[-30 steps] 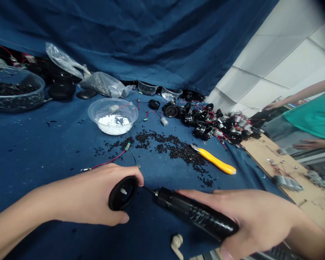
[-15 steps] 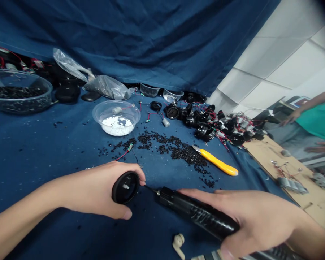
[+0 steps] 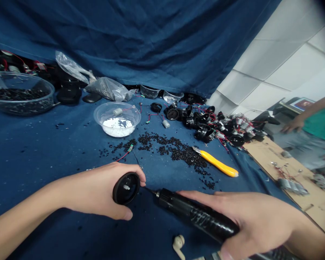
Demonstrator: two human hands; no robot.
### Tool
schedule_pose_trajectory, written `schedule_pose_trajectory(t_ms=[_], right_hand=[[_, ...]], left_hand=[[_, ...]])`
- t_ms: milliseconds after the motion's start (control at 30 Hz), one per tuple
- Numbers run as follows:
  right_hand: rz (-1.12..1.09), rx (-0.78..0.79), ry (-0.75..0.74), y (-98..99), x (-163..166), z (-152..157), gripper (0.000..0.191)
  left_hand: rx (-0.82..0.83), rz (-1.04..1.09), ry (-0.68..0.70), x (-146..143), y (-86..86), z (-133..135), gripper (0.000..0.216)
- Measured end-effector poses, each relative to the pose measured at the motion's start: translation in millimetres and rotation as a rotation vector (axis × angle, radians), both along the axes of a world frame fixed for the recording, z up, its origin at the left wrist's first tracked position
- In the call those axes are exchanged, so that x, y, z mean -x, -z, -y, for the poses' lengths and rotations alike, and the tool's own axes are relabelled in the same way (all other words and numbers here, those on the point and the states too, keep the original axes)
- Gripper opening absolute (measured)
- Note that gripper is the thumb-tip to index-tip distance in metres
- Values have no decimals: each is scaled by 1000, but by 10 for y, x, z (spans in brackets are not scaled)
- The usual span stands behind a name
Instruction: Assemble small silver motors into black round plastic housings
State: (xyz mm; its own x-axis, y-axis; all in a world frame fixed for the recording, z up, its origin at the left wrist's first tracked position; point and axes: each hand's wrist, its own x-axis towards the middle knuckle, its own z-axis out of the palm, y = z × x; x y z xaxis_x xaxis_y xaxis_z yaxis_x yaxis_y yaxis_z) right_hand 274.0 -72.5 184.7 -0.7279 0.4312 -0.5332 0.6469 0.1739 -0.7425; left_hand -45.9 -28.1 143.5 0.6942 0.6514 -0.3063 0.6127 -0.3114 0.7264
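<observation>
My left hand point(image 3: 103, 189) is closed around a round black plastic housing point(image 3: 122, 196), whose open face shows a small pale shaft in the middle. My right hand point(image 3: 254, 216) grips a black electric screwdriver point(image 3: 197, 213). Its thin bit point(image 3: 149, 190) points left, with the tip close to the housing's right edge; I cannot tell whether they touch. Just beyond my left hand lies a small green circuit board point(image 3: 130, 148) with red and dark wires. Many tiny black screws point(image 3: 184, 153) are scattered past the two hands, beside a yellow-handled utility knife point(image 3: 219, 164).
A clear bowl point(image 3: 97, 117) holds white bits and a small motor. Black housings with wired motors point(image 3: 206, 124) are heaped at the back right. A larger tub point(image 3: 50, 95) stands at left, an earbud point(image 3: 178, 243) in front. Another person point(image 3: 322, 119) is at far right.
My hands, the housing and the screwdriver stay almost as they were. The view has shifted very slightly. At the far right, the other person's arm and hand have moved a little.
</observation>
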Motion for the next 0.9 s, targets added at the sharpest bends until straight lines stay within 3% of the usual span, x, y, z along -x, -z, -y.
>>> schedule_pose_trajectory(t_ms=[600, 900], right_hand=[[53, -53, -6, -7, -11, 11, 108], [85, -124, 19, -168, -53, 111, 110]], left_hand=[[29, 28, -13, 12, 17, -3, 51], [-55, 83, -81, -23, 55, 21, 46]])
